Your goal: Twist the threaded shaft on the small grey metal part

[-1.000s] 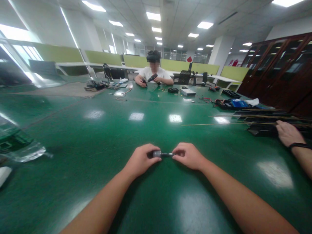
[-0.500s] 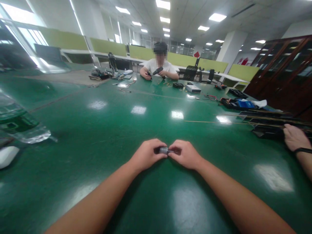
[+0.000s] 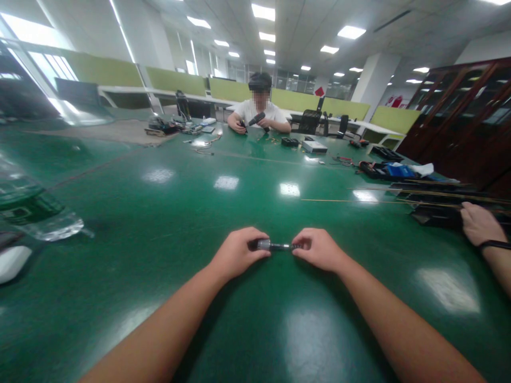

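Observation:
Both my hands rest on the green table (image 3: pixel 159 223) and hold one small tool between them. My left hand (image 3: pixel 237 252) is closed round its silver-grey end (image 3: pixel 264 244). My right hand (image 3: pixel 319 250) pinches the far end of the thin dark shaft (image 3: pixel 282 247) that sticks out of that silver part. The tool lies level, just above the table top. What sits inside either fist is hidden by my fingers.
A clear plastic bottle (image 3: pixel 34 213) lies at the left edge, a white object (image 3: pixel 11 263) below it. Another person's hand (image 3: pixel 479 223) with a black wristband rests at right by dark trays and thin rods (image 3: pixel 399 201). A person (image 3: pixel 259 114) sits at the far side holding a dark tool.
My hands came together half a second ago, then my right hand drew away to the right, so more of the dark shaft shows between them. The view shifted slightly.

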A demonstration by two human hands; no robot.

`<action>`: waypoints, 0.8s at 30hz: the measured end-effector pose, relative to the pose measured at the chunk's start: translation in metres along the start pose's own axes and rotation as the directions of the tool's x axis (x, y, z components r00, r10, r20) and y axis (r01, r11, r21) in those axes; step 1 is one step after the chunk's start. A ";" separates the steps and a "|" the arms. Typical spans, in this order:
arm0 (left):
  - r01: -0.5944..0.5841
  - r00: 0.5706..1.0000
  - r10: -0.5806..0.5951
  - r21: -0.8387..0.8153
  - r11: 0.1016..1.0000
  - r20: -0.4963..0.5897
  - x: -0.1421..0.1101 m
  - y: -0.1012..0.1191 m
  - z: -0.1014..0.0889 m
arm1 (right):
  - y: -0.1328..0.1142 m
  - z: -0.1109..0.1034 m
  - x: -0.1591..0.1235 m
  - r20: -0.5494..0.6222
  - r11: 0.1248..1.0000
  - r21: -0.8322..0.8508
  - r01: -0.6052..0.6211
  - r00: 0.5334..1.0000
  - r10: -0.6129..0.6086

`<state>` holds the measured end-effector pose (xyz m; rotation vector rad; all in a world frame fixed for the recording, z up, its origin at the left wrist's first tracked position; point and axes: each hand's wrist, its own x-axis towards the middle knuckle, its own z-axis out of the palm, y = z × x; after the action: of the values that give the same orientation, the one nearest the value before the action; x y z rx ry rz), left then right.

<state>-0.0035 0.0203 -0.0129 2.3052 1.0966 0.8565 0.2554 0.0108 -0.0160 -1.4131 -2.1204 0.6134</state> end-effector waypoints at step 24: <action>-0.029 0.998 0.027 0.035 0.999 0.054 0.000 0.008 0.005 | -0.026 0.033 0.002 -0.082 0.977 0.158 0.141 0.988 -0.129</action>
<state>0.0042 0.0150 -0.0118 2.3636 1.0671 0.7867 0.2150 0.0005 -0.0247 -1.1746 -2.0402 0.6576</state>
